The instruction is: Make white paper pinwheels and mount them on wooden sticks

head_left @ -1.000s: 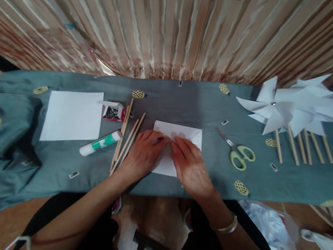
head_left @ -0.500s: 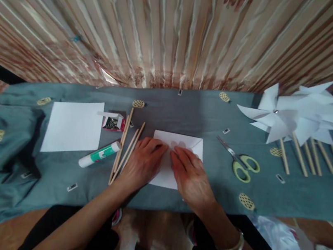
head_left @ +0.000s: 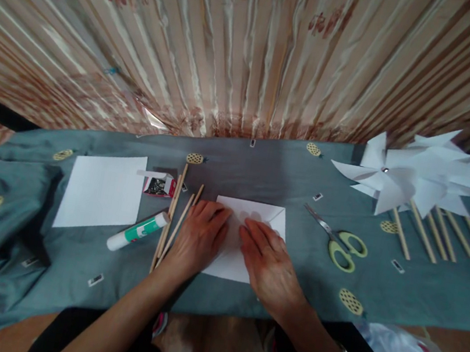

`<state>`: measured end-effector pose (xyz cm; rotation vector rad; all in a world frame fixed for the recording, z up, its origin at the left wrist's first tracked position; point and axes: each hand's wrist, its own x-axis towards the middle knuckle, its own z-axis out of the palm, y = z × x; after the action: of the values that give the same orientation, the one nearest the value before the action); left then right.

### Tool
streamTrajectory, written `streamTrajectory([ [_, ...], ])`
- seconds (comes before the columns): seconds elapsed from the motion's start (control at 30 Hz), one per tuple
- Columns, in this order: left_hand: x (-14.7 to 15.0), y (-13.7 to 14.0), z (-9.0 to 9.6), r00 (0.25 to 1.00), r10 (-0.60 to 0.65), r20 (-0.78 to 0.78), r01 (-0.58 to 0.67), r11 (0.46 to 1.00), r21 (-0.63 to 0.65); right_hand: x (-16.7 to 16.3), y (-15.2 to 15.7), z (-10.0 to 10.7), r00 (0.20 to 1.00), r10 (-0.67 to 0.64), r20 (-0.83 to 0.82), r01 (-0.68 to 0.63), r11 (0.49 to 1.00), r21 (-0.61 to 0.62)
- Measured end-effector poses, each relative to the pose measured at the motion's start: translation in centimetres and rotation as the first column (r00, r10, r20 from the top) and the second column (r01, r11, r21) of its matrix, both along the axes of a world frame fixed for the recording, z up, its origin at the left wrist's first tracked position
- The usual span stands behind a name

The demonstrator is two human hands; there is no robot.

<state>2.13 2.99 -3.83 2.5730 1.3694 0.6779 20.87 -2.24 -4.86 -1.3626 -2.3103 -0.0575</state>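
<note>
A white sheet of paper (head_left: 232,267) with a diagonal crease near its far right corner lies on the cloth in front of me. My left hand (head_left: 199,235) rests on its left side, fingers slightly bent and laid on the paper. On the right part of the sheet, my right hand (head_left: 269,257) presses down with fingers stretched out. A narrow strip of paper shows between the two hands. Close to my left hand lie several thin wooden sticks (head_left: 172,208) and a glue stick (head_left: 138,231) with a green label.
A small open box (head_left: 160,185) of metal pins stands beside another white sheet (head_left: 102,191) at left. Scissors (head_left: 337,238) with green handles lie to the right. Several white paper pinwheels (head_left: 397,180) on sticks are piled at far right. A striped curtain (head_left: 253,55) hangs behind the table.
The view has tilted up a little, so everything sits lower. My left fingertips have drawn slightly left, away from the right hand, which stays on the paper.
</note>
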Motion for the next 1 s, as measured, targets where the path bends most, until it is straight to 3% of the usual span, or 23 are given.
streamTrajectory([
  [0.6, -0.7, 0.6, 0.2, 0.989, 0.079, -0.125, -0.078, 0.997, 0.014, 0.0, 0.1, -0.1, 1.0, 0.006, -0.017, -0.006, 1.0, 0.02],
  [0.9, -1.1, 1.0, 0.5, 0.986, 0.124, -0.111, -0.118, 0.991, 0.056, -0.1, 0.1, 0.4, 1.0, 0.002, -0.017, -0.002, 1.0, -0.005],
  [1.0, -0.8, 0.5, 0.8, 0.996, 0.054, -0.069, -0.05, 0.997, 0.065, -0.1, 0.2, 0.5, 1.0, 0.003, -0.019, -0.003, 1.0, -0.005],
])
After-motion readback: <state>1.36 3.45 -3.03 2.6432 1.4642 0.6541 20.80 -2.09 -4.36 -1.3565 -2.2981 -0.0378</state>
